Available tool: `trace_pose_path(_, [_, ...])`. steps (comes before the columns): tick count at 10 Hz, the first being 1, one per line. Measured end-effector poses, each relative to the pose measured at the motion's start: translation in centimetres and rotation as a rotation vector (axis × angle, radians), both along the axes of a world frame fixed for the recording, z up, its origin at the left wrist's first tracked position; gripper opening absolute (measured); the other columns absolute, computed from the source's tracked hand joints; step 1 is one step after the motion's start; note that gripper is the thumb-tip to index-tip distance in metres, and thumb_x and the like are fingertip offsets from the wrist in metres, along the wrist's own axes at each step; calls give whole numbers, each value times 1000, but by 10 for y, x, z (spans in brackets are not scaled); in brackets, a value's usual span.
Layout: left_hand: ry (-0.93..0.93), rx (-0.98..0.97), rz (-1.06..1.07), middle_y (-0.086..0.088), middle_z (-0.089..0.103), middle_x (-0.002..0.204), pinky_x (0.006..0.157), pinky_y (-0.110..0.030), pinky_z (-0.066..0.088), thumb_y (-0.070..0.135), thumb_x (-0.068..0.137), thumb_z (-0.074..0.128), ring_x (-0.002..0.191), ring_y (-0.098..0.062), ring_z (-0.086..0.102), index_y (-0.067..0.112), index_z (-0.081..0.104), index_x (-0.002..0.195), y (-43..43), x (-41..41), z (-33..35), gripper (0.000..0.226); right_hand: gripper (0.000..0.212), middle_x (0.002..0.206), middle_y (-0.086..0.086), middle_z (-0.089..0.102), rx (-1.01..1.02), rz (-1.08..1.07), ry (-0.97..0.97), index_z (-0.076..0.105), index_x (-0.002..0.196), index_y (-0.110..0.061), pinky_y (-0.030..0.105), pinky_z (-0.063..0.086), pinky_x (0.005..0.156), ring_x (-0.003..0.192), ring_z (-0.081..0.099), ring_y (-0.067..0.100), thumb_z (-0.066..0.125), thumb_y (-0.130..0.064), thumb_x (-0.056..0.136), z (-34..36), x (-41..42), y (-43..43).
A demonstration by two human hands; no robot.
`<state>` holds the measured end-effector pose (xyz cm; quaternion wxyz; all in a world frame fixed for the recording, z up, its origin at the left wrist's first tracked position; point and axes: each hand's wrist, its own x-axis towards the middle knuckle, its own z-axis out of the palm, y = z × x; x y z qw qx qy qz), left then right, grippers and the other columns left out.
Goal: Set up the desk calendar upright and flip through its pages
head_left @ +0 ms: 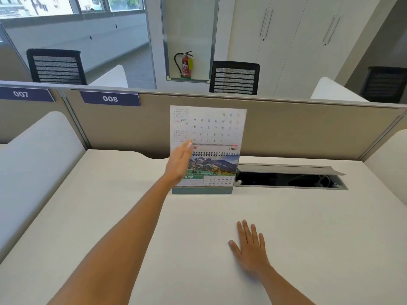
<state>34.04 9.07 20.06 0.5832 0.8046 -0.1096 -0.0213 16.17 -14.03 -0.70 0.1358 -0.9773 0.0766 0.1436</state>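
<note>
one wide white desk (pixel 286 238) fills most of the view, closed at the back by a tan partition (pixel 308 133) that carries two dark number plates, 007 and 008 (pixel 110 98). beyond the partition stand black mesh chairs (pixel 234 78), white cabinets and a red fire extinguisher (pixel 186 64) in a wall niche. a long cable hatch (pixel 290 178) is let into the desk near the partition, its lid raised and the dark opening showing.

just left of that hatch, toward the back of the desk, the desk calendar (pixel 211 170) stands upright on its green base. its front face shows a mountain photo over a june grid. one page (pixel 209 126) is lifted straight up above the spiral binding, so its print reads upside down, the word june at its lower edge beside the coils.

the left hand (pixel 179 166) reaches forward on a long bare arm to the calendar's left edge. its fingers are straight and held together, not curled, with the fingertips at the lower left corner of the raised page; whether they press the sheet or only brush it cannot be told, as the hand is blurred.

the right hand (pixel 250 247) lies flat on the desk, palm down, fingers spread, well apart from the calendar and holding nothing.
</note>
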Motion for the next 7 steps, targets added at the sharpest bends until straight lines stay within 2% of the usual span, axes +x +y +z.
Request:
trace_pose_path(1, [-70,480,64,2,28,160,119,-56,6,53,99,28,151,-26,10,28,34,149,7,11,-24,56,73,160,-7,-25,4,-3,17,-18,151,-25,44,-14,118,148,-22,21,16,-60,97,0,2,0])
trace_pose_path(2, [-159,641,21,4,20,162,117,-59,-3,56,97,36,151,-23,3,29,28,151,10,21,-39,61,73,160,-7,-25,7,-6,14,-18,152,-26,43,-14,117,148,-22,20,16,-61,97,-1,2,0])
trace_pose_path(4, [-232,718,21,5,18,163,117,-61,0,54,93,47,151,-24,1,30,22,152,11,28,-50,68,73,159,-9,-27,19,-9,-1,-19,151,-27,41,-16,116,147,-24,18,17,-61,97,-1,1,-1])
trace_pose_path(6, [-288,713,42,6,3,165,115,-61,-2,54,93,48,151,-22,-9,32,10,154,10,24,-62,75,73,160,-9,-25,28,-21,-19,-18,152,-28,41,-17,116,147,-24,18,16,-61,97,-1,1,-2])
trace_pose_path(7, [-353,549,178,5,2,165,115,-55,-5,51,94,46,151,-21,-10,32,5,154,11,9,-73,75,73,160,-8,-24,28,-8,-22,-17,152,-28,41,-17,116,147,-24,18,16,-61,97,-4,2,-1])
